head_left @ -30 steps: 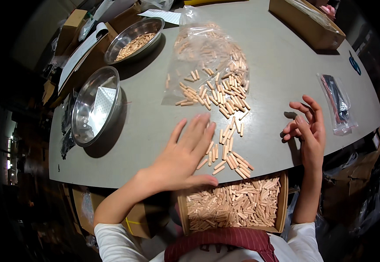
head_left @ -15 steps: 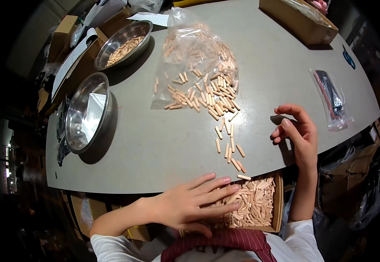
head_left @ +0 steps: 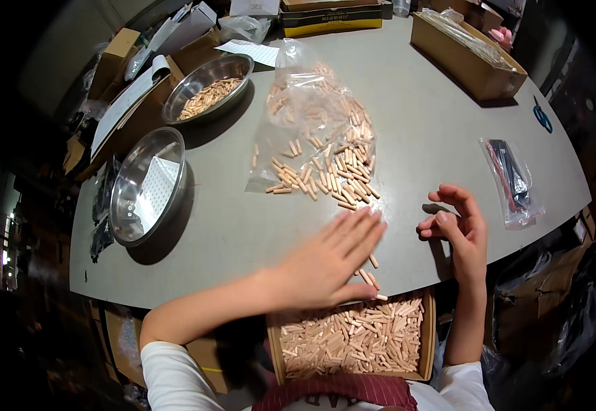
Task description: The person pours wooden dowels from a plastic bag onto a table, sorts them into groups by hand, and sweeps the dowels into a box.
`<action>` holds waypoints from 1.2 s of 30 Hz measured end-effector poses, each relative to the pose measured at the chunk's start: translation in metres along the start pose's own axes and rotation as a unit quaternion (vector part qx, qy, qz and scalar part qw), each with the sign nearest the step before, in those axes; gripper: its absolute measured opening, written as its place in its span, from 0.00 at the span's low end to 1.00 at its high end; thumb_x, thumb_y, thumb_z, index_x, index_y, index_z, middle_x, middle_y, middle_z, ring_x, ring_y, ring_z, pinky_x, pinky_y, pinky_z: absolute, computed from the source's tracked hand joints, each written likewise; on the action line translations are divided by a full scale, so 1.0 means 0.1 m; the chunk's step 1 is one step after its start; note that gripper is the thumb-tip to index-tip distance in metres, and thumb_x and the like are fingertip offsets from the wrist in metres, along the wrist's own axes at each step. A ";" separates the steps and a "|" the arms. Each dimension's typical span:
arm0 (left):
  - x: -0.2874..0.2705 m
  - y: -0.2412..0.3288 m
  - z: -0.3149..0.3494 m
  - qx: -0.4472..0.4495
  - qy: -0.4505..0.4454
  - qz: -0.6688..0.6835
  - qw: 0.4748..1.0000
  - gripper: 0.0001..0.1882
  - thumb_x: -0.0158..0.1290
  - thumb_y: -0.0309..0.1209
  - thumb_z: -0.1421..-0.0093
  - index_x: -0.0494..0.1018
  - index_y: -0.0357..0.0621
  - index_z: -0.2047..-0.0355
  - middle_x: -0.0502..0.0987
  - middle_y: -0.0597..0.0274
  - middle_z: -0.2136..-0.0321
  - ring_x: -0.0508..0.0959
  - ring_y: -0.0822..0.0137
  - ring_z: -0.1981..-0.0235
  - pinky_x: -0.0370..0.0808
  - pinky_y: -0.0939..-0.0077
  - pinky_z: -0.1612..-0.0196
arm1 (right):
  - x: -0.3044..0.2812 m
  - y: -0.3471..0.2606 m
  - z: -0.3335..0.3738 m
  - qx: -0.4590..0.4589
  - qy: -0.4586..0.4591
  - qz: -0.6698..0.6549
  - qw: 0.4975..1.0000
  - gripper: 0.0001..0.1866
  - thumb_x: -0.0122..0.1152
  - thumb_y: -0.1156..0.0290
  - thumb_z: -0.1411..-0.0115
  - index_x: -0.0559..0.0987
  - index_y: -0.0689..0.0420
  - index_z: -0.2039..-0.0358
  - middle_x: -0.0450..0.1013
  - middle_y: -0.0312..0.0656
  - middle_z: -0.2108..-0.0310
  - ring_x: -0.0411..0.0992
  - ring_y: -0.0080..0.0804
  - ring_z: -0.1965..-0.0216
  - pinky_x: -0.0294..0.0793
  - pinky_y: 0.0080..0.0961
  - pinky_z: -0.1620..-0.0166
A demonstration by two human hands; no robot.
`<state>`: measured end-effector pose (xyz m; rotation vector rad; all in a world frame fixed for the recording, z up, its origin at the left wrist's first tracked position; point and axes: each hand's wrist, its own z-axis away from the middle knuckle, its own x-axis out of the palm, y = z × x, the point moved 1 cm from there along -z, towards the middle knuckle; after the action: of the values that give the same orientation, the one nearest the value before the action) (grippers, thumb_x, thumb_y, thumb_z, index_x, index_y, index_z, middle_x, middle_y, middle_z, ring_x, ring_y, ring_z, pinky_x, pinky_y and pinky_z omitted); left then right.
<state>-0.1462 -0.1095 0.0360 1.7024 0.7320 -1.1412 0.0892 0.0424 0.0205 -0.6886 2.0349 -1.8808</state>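
Observation:
My left hand (head_left: 335,257) lies flat with fingers stretched out over a line of small wooden dowels (head_left: 366,277) near the table's front edge, hiding several of them. Just beyond its fingertips, more dowels spill from the mouth of a clear plastic bag (head_left: 305,103). Below the edge, in front of me, a cardboard box (head_left: 275,351) is filled with loose dowels (head_left: 353,339). Over to the right, my right hand (head_left: 459,229) hovers at the table with curled, parted fingers and nothing visible in them.
Two steel bowls stand at the left: the farther bowl (head_left: 239,89) holds dowels, the nearer bowl (head_left: 121,205) a dotted white sheet. A bagged dark item (head_left: 510,178) and blue scissors (head_left: 543,116) lie at the right. An open carton (head_left: 466,55) stands at the back right.
My left hand has moved from above the box up and forward onto the dowels on the table, uncovering the box. My right hand keeps nearly the same pose. The whole view has shifted slightly.

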 end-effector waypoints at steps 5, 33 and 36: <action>0.10 0.30 0.25 0.104 -0.039 0.041 0.993 0.50 0.50 0.61 0.29 0.55 0.26 0.27 0.54 0.33 0.25 0.53 0.39 0.22 0.52 0.43 0.22 | 0.00 -0.01 0.02 0.018 -0.021 0.000 1.000 0.17 0.59 0.74 0.27 0.74 0.67 0.42 0.76 0.49 0.46 0.82 0.30 0.61 0.85 0.26 0.57; -0.04 -0.40 -0.43 -0.035 0.064 -0.055 0.996 0.36 0.50 0.43 0.26 0.60 0.29 0.28 0.60 0.33 0.27 0.57 0.38 0.25 0.53 0.43 0.24 | -0.03 0.01 0.03 0.009 -0.036 -0.013 0.999 0.16 0.58 0.76 0.27 0.74 0.66 0.41 0.75 0.47 0.45 0.81 0.27 0.61 0.83 0.24 0.58; -0.01 -0.12 -0.19 -0.038 0.059 -0.077 0.995 0.40 0.54 0.46 0.29 0.60 0.26 0.29 0.57 0.32 0.26 0.57 0.37 0.24 0.53 0.43 0.23 | 0.02 -0.04 0.05 0.000 -0.040 0.018 0.999 0.17 0.59 0.75 0.27 0.75 0.64 0.40 0.77 0.45 0.46 0.81 0.25 0.60 0.82 0.23 0.56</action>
<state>-0.1498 -0.0871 0.0352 1.6839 0.9822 -1.1081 0.0905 0.0372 0.0238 -0.7119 1.9858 -1.8037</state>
